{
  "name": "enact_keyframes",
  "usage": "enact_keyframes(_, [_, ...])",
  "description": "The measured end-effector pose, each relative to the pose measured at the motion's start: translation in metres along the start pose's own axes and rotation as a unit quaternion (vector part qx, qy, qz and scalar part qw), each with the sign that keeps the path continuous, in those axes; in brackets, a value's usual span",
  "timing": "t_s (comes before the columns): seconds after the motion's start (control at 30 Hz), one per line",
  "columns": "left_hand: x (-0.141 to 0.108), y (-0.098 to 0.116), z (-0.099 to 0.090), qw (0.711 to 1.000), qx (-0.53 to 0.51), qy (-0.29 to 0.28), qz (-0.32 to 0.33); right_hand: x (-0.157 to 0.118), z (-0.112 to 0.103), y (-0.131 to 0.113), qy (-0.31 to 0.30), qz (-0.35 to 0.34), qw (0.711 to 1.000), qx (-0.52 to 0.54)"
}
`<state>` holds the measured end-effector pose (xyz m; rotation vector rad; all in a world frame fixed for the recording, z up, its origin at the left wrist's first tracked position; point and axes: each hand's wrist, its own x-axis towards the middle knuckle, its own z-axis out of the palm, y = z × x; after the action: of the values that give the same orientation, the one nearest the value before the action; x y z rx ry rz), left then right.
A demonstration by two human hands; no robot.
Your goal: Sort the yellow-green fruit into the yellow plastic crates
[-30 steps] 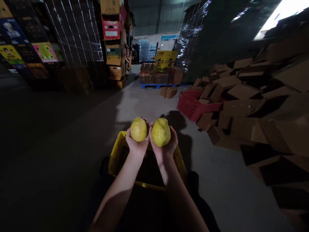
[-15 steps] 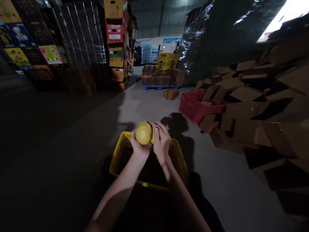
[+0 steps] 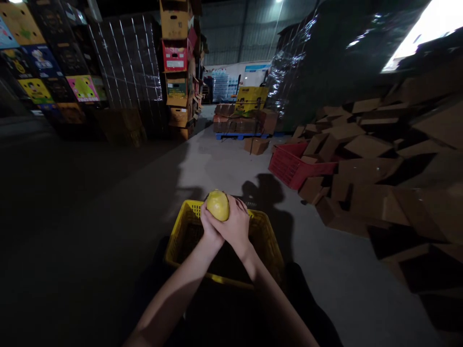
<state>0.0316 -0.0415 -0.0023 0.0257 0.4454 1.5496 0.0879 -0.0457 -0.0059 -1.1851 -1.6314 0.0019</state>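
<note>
Both hands are wrapped round a round, smooth yellow fruit (image 3: 218,206), above a yellow plastic crate (image 3: 224,279). My left hand (image 3: 210,229) cups the fruit from the left and beneath. My right hand (image 3: 236,222) closes on it from the right, its thumb lying across the near side and overlapping the left hand. Whether anything else is tucked under the right palm is hidden. The crate's dark inside is too dim to make out.
On the right, a red crate (image 3: 292,166) leans against a heap of flattened cardboard boxes (image 3: 365,188). Stacked cartons (image 3: 177,86) rise at the back left. Further back, a blue pallet (image 3: 240,136) bears boxes. My legs flank the crate.
My right hand has moved left onto the fruit and covers its right side. The yellow piece that showed under the right fingers is out of sight. The view has tilted slightly.
</note>
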Motion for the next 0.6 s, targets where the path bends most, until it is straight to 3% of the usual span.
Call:
enact_keyframes(0.1, [0.002,0.001,-0.001,0.999,0.013,-0.028,-0.034,0.002,-0.001,0.004,0.024,0.097,0.983,0.153])
enact_keyframes(0.17, [0.003,0.004,-0.001,0.996,0.023,-0.069,-0.059,0.007,-0.006,0.007,0.047,0.177,0.944,0.274])
enact_keyframes(0.27, [0.008,0.009,-0.001,0.992,0.04,-0.092,-0.076,0.02,-0.019,0.01,0.08,0.247,0.849,0.461])
enact_keyframes(0.37, [0.015,0.018,-0.002,0.991,0.041,-0.079,-0.104,0.031,-0.035,0.018,0.069,0.282,0.739,0.608])
enact_keyframes(0.47, [0.021,0.028,-0.003,0.99,-0.004,-0.086,-0.113,0.034,-0.043,0.029,0.034,0.353,0.638,0.683])
enact_keyframes(0.6, [0.019,0.037,-0.005,0.991,-0.037,-0.109,-0.072,0.024,-0.034,0.038,0.02,0.448,0.513,0.732])
